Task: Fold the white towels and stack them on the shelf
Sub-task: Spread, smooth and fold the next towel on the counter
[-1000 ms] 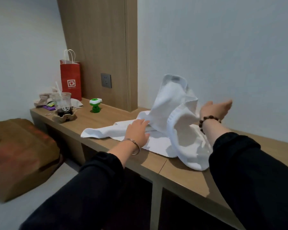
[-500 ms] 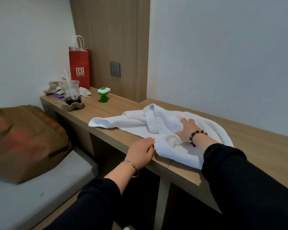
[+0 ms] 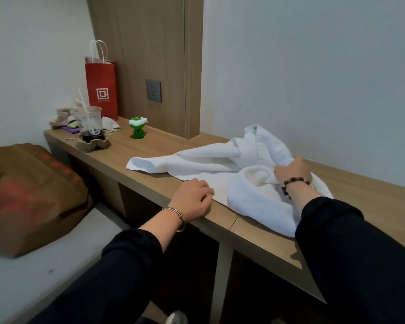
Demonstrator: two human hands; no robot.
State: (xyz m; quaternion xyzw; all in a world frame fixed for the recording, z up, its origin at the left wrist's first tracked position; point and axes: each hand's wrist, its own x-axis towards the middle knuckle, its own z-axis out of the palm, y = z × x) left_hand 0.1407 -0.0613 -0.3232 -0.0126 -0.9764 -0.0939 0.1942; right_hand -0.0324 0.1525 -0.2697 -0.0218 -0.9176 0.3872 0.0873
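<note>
A white towel point(image 3: 197, 163) lies rumpled across the long wooden shelf point(image 3: 372, 206), one end spread flat to the left and the other bunched into a thick roll at the right. My right hand point(image 3: 292, 170), with a bead bracelet at the wrist, grips a fold of the bunched part. At the shelf's front edge my left hand point(image 3: 193, 198), wearing a thin bangle, rests on the towel's near hem with fingers curled down onto it.
At the shelf's far left stand a red paper bag point(image 3: 101, 90), a plastic cup with a straw point(image 3: 90, 123) in a cardboard holder, and a small green toy point(image 3: 138, 128). A brown cushion point(image 3: 31, 195) lies on the bed at left. A wall socket point(image 3: 153, 90) sits on the wooden panel.
The towel, held up in the air a second ago, has dropped onto the shelf. My right hand came down onto the bunched part and closed on it. My left hand slid to the front edge.
</note>
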